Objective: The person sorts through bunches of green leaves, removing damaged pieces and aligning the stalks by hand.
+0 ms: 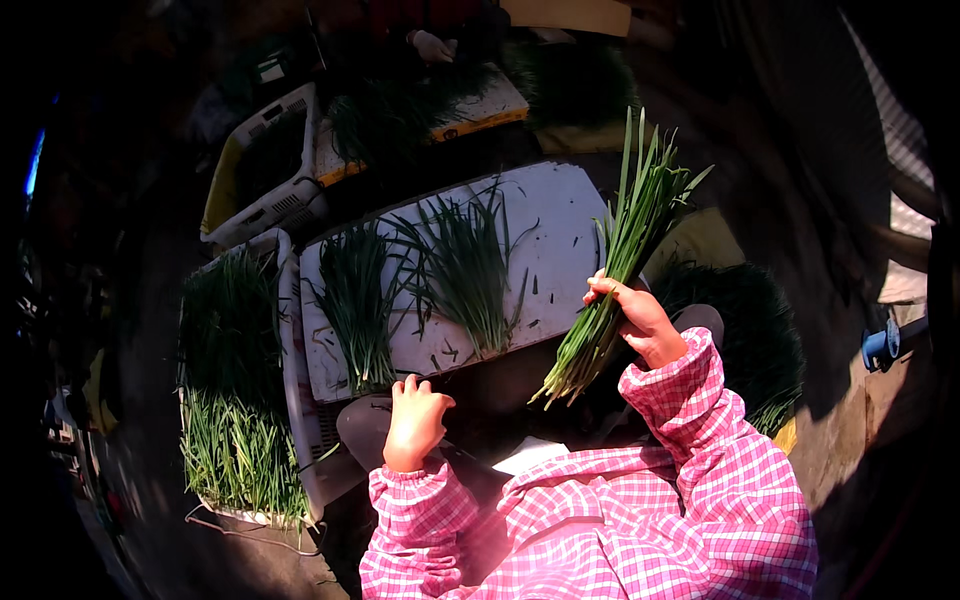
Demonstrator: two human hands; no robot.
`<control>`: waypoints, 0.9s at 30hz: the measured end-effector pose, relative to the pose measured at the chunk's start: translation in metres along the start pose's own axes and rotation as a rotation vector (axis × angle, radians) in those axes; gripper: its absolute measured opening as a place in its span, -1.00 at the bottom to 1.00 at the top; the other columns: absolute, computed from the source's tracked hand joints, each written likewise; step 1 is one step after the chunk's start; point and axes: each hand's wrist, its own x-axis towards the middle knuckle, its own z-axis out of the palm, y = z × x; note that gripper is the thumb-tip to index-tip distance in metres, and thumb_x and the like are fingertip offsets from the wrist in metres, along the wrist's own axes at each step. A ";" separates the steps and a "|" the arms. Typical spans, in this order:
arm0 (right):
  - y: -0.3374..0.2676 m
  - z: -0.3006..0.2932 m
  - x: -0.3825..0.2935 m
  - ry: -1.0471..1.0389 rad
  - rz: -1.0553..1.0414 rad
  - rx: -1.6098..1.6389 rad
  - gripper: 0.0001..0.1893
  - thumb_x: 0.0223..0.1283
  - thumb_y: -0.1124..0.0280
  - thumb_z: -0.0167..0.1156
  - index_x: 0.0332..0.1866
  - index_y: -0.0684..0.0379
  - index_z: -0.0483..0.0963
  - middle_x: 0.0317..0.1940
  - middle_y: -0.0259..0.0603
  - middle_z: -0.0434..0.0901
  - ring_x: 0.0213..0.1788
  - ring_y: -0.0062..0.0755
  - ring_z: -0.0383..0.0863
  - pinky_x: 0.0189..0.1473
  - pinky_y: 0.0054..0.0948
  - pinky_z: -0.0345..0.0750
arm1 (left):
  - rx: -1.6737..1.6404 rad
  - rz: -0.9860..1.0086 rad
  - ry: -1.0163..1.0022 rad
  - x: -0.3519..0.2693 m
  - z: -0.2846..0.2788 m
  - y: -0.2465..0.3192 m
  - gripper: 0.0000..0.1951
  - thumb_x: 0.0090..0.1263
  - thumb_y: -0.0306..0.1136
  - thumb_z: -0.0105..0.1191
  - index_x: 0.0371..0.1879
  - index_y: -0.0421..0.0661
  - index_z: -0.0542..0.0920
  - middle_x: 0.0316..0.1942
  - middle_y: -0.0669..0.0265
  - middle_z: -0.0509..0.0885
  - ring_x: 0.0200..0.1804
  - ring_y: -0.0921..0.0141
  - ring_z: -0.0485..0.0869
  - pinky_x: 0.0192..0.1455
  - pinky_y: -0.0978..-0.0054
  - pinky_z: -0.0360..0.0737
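Observation:
My right hand (pixel 637 319) is closed around a bunch of long flat-leaved greens, apparently garlic chives (pixel 637 217), whose pale stem ends point down and toward me. The bunch is held tilted at the right end of a white board (pixel 559 225). On that board lie two more piles, a left chive pile (pixel 358 307) and a middle chive pile (pixel 469 277), stems facing me. My left hand (pixel 415 424) is at the board's near edge, just below the left pile's stem ends. Its fingers are loosely bent and nothing shows in them.
Left of the board stands a white plastic crate (pixel 289 300) full of chives. Behind it is another crate (pixel 300 150). A dark heap of greens (pixel 731 330) lies at my right. Across from me, a person's gloved hand (pixel 433 46) is above greens on a second board (pixel 487 97).

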 end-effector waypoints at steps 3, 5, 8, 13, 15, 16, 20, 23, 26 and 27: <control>0.000 0.002 -0.002 -0.021 -0.008 0.015 -0.89 0.00 0.40 0.11 -0.38 0.15 0.37 -0.52 -0.37 0.42 -0.40 -0.59 0.43 -0.32 -0.58 0.40 | -1.648 0.467 0.090 0.000 0.009 -0.021 -0.66 0.24 -0.14 -0.15 -0.12 -0.08 0.46 -0.31 0.15 0.57 -0.29 0.10 0.52 -0.16 0.29 0.44; 0.003 0.000 0.000 0.002 -0.008 0.001 -0.90 0.00 0.42 0.11 -0.37 0.14 0.38 -0.51 -0.38 0.42 -0.39 -0.60 0.43 -0.31 -0.58 0.39 | -0.894 -0.122 0.112 0.021 0.017 -0.026 -0.64 0.24 -0.13 -0.15 -0.05 -0.04 0.42 -0.35 0.14 0.57 -0.29 0.11 0.53 -0.17 0.27 0.43; 0.005 -0.002 0.001 0.030 -0.047 -0.075 -0.89 0.00 0.40 0.12 -0.38 0.14 0.37 -0.51 -0.39 0.42 -0.39 -0.61 0.43 -0.31 -0.62 0.37 | 0.499 -0.141 -0.274 0.022 0.034 -0.039 -0.60 0.05 -0.21 0.09 -0.06 0.12 0.44 -0.30 0.14 0.56 -0.27 0.24 0.55 -0.15 0.42 0.43; 0.011 -0.016 0.023 -0.032 -0.330 -0.220 -0.92 0.05 0.42 0.08 -0.38 0.14 0.35 -0.51 -0.42 0.41 -0.39 -0.63 0.43 -0.29 -0.65 0.37 | -0.765 -0.014 0.034 0.036 0.055 -0.024 -0.71 0.23 -0.40 -0.08 -0.05 -0.07 0.42 -0.38 0.29 0.56 -0.31 0.51 0.52 -0.22 0.57 0.46; 0.008 -0.025 0.046 0.027 -0.524 -0.376 -0.93 0.06 0.43 0.06 -0.43 0.16 0.36 -0.52 -0.40 0.42 -0.40 -0.65 0.42 -0.30 -0.65 0.35 | -0.465 -0.009 0.122 0.038 0.066 -0.033 -0.71 0.18 -0.47 -0.05 -0.09 -0.10 0.44 -0.40 0.26 0.57 -0.36 0.50 0.53 -0.25 0.58 0.47; 0.005 -0.021 0.054 0.034 -0.592 -0.431 -0.92 0.05 0.43 0.06 -0.45 0.18 0.37 -0.53 -0.39 0.43 -0.41 -0.64 0.42 -0.30 -0.65 0.35 | -0.503 -0.019 0.180 0.037 0.073 -0.040 -0.71 0.12 -0.53 -0.04 -0.12 -0.12 0.45 -0.42 0.24 0.57 -0.38 0.49 0.55 -0.27 0.59 0.47; 0.017 -0.018 0.102 0.159 -0.768 -0.553 -0.89 -0.02 0.47 0.13 -0.53 0.22 0.37 -0.59 -0.41 0.40 -0.49 -0.66 0.34 -0.40 -0.61 0.30 | -0.416 -0.142 0.226 0.032 0.083 -0.049 -0.70 0.07 -0.56 -0.04 -0.16 -0.13 0.46 -0.44 0.23 0.57 -0.39 0.45 0.57 -0.29 0.58 0.48; 0.032 -0.021 0.126 0.251 -0.861 -0.636 -0.82 -0.07 0.44 0.17 -0.56 0.25 0.32 -0.65 -0.42 0.34 -0.56 -0.69 0.23 -0.51 -0.58 0.23 | -0.411 -0.111 0.232 0.032 0.082 -0.046 -0.69 0.05 -0.56 -0.04 -0.16 -0.12 0.46 -0.44 0.23 0.57 -0.42 0.44 0.56 -0.31 0.57 0.48; 0.040 -0.016 0.131 0.255 -0.808 -0.658 -0.83 -0.07 0.45 0.16 -0.55 0.27 0.32 -0.66 -0.41 0.35 -0.56 -0.69 0.23 -0.52 -0.57 0.23 | -0.291 -0.108 0.250 0.028 0.081 -0.044 -0.65 0.02 -0.57 -0.04 -0.14 -0.11 0.45 -0.45 0.24 0.57 -0.44 0.43 0.56 -0.33 0.56 0.47; 0.042 -0.016 0.131 0.250 -0.820 -0.629 -0.83 -0.06 0.46 0.15 -0.56 0.27 0.32 -0.66 -0.41 0.35 -0.56 -0.69 0.23 -0.53 -0.57 0.23 | -0.255 -0.100 0.254 0.029 0.081 -0.043 -0.64 0.01 -0.59 -0.04 -0.13 -0.11 0.45 -0.45 0.24 0.57 -0.44 0.44 0.56 -0.33 0.57 0.47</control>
